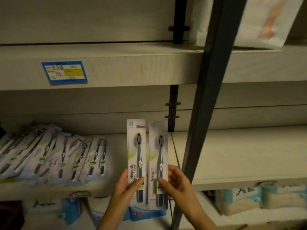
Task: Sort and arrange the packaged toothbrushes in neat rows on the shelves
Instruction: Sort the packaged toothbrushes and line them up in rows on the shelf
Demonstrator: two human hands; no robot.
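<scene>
Each hand pinches one upright pack low down: left hand (125, 183) the left pack (136, 156), right hand (174, 181) the right pack (157, 161), thumbs in front, fingers behind.

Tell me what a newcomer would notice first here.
Two packaged toothbrushes stand upright side by side at centre, the left pack held by the left hand, the right pack by the right hand. To their left, a fanned row of packs lies on the shelf, under a blue label on the upper shelf.
</scene>
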